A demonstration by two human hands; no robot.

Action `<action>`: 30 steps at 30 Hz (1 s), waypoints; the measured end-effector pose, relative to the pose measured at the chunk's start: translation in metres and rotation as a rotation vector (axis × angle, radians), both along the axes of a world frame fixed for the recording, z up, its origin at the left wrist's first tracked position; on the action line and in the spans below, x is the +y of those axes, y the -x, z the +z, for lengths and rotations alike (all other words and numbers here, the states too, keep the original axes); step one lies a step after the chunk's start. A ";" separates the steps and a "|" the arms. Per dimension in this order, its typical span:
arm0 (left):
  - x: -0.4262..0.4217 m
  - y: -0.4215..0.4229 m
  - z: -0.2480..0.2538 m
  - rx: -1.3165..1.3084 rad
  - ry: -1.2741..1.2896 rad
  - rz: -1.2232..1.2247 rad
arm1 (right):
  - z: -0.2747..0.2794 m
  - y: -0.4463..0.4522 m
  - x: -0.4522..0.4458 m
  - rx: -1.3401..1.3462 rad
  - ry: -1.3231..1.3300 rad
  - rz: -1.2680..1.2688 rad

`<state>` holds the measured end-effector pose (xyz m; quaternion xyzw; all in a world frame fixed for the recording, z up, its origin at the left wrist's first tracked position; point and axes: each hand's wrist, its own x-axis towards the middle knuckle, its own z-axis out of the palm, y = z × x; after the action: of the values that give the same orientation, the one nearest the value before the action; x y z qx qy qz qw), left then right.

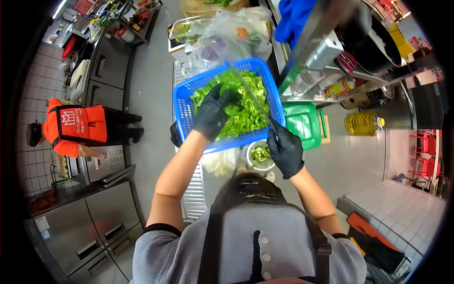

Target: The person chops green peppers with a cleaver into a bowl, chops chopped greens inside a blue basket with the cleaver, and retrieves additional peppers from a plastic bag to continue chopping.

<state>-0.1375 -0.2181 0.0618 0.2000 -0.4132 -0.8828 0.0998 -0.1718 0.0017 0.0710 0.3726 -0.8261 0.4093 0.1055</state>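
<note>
A blue plastic basket (276, 102) full of cut green leafy vegetables (246, 118) is in front of me. My left hand (213, 111), in a black glove, reaches over the basket's near side. Its fingers are apart and touch the greens; some fingertips are partly hidden among the leaves. Also black-gloved, my right hand (287, 150) grips a knife by the basket's near right corner. The knife blade (255, 99) slants up and left across the greens, somewhat blurred. The knife's handle is mostly hidden in my fist.
Below the basket stands a bowl of cut greens (260, 154), beside a pale plastic bag (221, 162). Clear plastic bags (222, 40) lie beyond the basket. A green bin (302, 127) and an oil jug (363, 124) are at right. A co-worker in orange (78, 124) works at left.
</note>
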 end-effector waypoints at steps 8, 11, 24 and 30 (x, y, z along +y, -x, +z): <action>0.079 -0.045 0.017 -0.026 0.043 0.062 | 0.009 -0.031 0.056 0.201 -0.256 0.034; 0.111 -0.062 -0.004 0.050 0.262 0.119 | 0.009 -0.049 0.084 0.044 -0.277 0.069; 0.216 -0.118 -0.026 -0.069 0.338 -0.067 | -0.007 -0.110 0.204 -0.124 -0.339 0.081; 0.251 -0.145 -0.045 -0.171 0.675 -0.120 | -0.019 -0.133 0.236 -0.247 -0.317 0.072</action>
<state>0.0074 0.0327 0.0165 0.2045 -0.6994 -0.6809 0.0734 -0.0387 0.2378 0.0519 0.3608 -0.8730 0.3202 -0.0711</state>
